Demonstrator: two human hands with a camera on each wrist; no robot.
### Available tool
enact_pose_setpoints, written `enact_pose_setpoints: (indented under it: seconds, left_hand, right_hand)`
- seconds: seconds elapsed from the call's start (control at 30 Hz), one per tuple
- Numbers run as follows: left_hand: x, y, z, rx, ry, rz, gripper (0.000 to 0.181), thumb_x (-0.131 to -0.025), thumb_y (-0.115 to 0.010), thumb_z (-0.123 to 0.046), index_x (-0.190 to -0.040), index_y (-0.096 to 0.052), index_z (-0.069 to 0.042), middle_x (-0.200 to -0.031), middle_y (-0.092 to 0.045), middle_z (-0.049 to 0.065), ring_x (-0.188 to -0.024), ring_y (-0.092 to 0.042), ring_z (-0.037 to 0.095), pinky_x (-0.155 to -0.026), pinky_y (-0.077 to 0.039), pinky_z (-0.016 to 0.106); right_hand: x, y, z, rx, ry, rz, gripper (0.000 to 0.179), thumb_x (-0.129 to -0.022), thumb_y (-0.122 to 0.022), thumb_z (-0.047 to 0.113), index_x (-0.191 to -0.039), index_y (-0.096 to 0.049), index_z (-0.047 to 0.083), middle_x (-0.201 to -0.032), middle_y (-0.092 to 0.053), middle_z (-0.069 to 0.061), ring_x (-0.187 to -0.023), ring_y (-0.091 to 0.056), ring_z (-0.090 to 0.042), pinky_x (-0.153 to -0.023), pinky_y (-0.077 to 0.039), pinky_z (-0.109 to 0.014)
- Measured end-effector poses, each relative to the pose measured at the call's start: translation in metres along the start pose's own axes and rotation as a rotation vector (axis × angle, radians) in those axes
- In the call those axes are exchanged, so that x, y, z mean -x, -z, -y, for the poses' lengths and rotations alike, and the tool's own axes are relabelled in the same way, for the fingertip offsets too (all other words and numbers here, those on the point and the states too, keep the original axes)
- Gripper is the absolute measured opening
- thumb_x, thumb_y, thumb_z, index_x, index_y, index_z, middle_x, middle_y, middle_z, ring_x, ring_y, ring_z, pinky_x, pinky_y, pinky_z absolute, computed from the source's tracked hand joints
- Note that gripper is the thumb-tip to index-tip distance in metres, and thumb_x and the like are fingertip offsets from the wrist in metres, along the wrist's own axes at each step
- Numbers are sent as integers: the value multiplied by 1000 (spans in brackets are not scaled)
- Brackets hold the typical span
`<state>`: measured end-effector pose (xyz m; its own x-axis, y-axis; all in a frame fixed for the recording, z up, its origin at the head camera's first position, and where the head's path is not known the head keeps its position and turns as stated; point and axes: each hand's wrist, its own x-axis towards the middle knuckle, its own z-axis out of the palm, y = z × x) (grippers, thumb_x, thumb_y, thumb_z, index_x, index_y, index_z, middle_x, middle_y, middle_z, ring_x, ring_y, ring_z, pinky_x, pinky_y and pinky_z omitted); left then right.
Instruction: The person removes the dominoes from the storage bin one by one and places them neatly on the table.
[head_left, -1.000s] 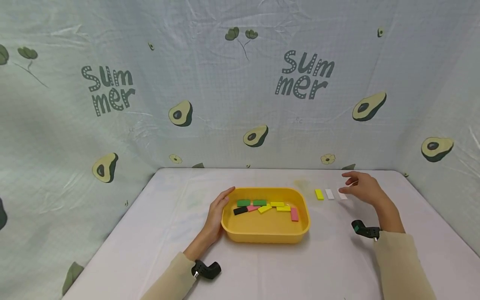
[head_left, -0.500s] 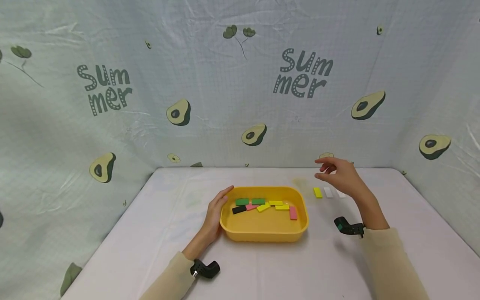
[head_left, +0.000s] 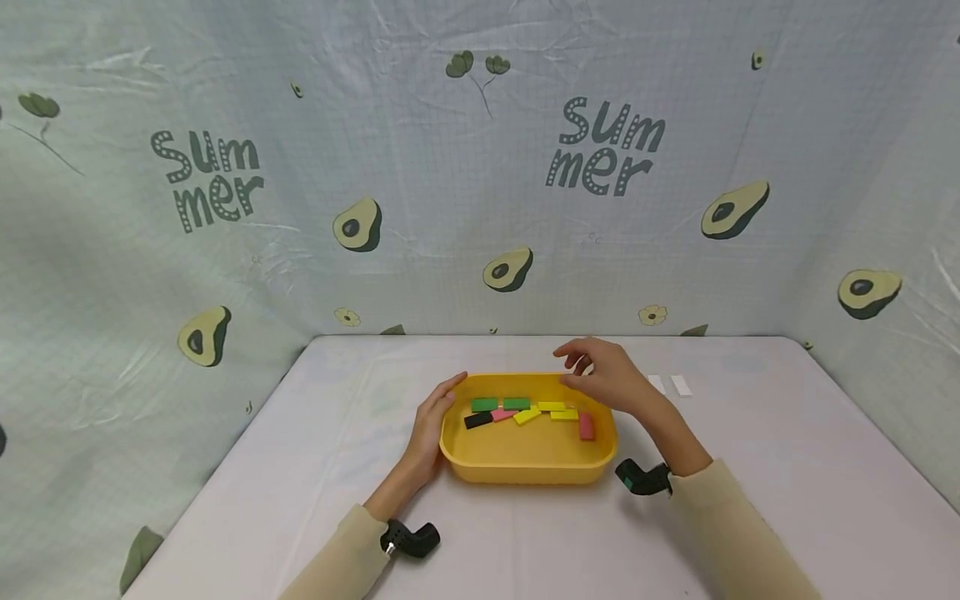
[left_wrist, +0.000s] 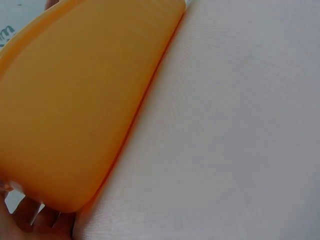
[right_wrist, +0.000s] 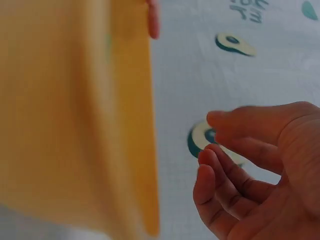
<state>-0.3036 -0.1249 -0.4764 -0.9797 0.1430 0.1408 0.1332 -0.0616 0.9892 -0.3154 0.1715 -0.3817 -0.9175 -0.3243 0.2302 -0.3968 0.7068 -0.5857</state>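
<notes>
My left hand grips the left end of the yellow plastic tray, thumb at the rim and fingers round its far corner. In the left wrist view its fingertips show against the tray's outer wall. Inside lie several flat, domino-like blocks: green ones, yellow ones, a black one and pink ones. My right hand hovers over the tray's back right corner. Its fingers are loosely bent, and the right wrist view shows nothing between thumb and fingertips.
Two white blocks lie on the white-covered table, right of my right hand. A printed cloth with avocados and lettering hangs behind the table and along its sides.
My right hand has moved left from the white blocks to the tray's back right corner. The yellow block on the table is now out of sight behind it. My left hand stays at the tray.
</notes>
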Motion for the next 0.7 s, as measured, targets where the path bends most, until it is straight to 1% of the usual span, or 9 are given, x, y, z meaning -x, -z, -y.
enact_pose_setpoints:
  seconds: [0.2, 0.27, 0.33, 0.43, 0.53, 0.63, 0.7]
  left_hand:
    - [-1, 0, 1, 13, 1, 2, 48, -111, -34, -21, -155, -46, -8, -165, -40, 10, -155, -33, 30, -130, -24, 48]
    - [-1, 0, 1, 12, -1, 4, 48, -111, -34, -22, -156, -46, -8, -165, -40, 10, -155, -33, 29, -130, -24, 48]
    - [-2, 0, 2, 10, -4, 5, 48, -111, -34, -22, -155, -46, -7, -165, -40, 10, -155, -33, 29, -130, -24, 48]
    - [-2, 1, 2, 9, -6, 2, 48, -111, -34, -22, -155, -46, -8, -164, -41, 10, -155, -33, 29, -130, -24, 48]
    - [-2, 1, 3, 10, -7, 3, 47, -111, -34, -22, -155, -48, -10, -165, -40, 9, -155, -33, 29, -130, -24, 48]
    - [-2, 1, 4, 12, -6, 3, 47, -111, -34, -22, -154, -49, -11, -165, -40, 9, -156, -33, 29, -130, -24, 47]
    - [-2, 1, 4, 12, -6, 4, 47, -111, -34, -22, -154, -49, -12, -165, -40, 9, -156, -32, 29, -130, -24, 47]
  right_hand:
    - [-1, -22, 4, -6, -52, 135, 38, -95, -67, 4, -133, -60, 6, -120, -70, -17, -106, -67, -30, -96, -61, -45]
    - [-1, -28, 3, -3, -67, 154, 39, -94, -67, 3, -132, -59, 5, -122, -69, -18, -109, -66, -31, -98, -60, -47]
    - [-1, -33, 3, 14, -90, 170, 42, -92, -68, 2, -134, -57, 5, -122, -68, -18, -108, -65, -29, -99, -59, -46]
    - [-1, -39, 3, 47, -156, 201, 50, -89, -70, 3, -137, -55, 6, -122, -67, -17, -100, -62, -25, -97, -60, -43]
    - [0, -43, 4, 78, -220, 226, 56, -85, -71, 4, -138, -53, 6, -120, -66, -16, -91, -58, -23, -89, -59, -37]
    - [1, -46, 7, 117, -224, 234, 55, -84, -70, 4, -137, -53, 5, -120, -66, -14, -89, -56, -21, -83, -56, -34]
    - [2, -48, 8, 137, -215, 236, 53, -84, -70, 4, -135, -55, 4, -114, -67, -13, -87, -56, -21, -81, -53, -33]
